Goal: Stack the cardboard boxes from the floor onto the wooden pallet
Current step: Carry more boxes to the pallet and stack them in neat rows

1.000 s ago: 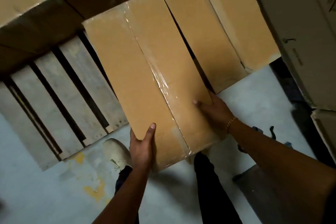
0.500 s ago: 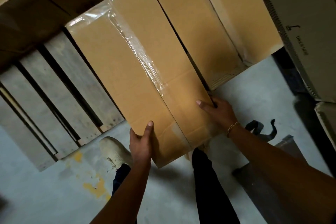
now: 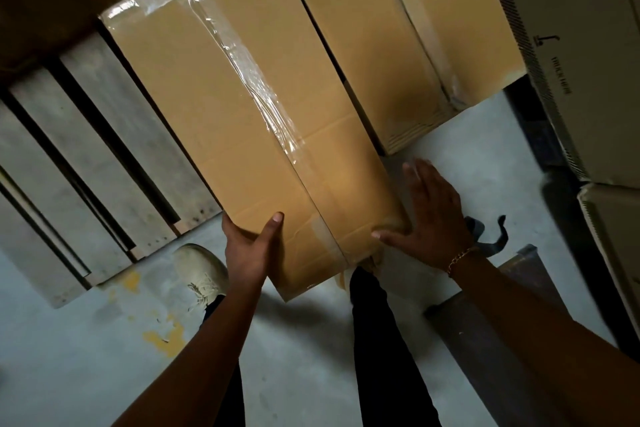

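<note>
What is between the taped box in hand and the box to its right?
Nothing solid: the head view shows only a thin dark gap between the taped box and the neighbouring box. The right hand lies nearer, past that gap.

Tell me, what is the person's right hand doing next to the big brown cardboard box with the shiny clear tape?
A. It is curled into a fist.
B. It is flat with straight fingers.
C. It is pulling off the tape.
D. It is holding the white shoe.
B: the right hand is spread flat with straight fingers beside the near end of the brown cardboard box with clear tape, while the left hand grips its near edge.
</note>
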The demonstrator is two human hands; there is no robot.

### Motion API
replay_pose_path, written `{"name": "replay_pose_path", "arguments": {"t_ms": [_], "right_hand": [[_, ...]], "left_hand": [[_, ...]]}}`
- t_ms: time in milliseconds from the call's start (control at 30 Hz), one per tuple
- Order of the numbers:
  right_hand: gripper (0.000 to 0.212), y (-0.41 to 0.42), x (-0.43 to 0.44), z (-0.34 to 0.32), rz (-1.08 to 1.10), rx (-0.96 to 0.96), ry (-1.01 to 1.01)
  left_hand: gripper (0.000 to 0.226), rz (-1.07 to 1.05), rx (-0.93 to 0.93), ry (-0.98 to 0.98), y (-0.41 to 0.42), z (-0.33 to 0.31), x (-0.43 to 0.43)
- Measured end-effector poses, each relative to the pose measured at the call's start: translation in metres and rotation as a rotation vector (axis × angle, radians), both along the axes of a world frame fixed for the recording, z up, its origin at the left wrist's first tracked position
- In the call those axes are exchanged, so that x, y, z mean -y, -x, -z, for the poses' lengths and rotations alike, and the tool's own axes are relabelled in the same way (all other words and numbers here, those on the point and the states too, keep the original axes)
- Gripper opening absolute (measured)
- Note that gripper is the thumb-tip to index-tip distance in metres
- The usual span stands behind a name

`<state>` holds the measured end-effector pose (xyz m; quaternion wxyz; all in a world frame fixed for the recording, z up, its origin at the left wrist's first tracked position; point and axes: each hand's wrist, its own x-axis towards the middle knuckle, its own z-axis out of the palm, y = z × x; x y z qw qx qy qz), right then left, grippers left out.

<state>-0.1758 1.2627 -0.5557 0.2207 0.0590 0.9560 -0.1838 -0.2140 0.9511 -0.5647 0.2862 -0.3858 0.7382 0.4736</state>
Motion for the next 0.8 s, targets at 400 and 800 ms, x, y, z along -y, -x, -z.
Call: {"name": "replay_pose_path", "arguments": {"t_ms": [400,800], "right_hand": [[0.149,0.019,-0.035,0.007,-0.423,0.169,-0.193],[0.112,-0.013,-0.017,0.028,-0.084,0.272,0.09]], "left_hand": [[0.091,-0.028,0.02,-0.034,-0.006,0.012,0.007],[0.076,-0.069,-0.03,-0.046,-0.001,0.014,0.003]]}}
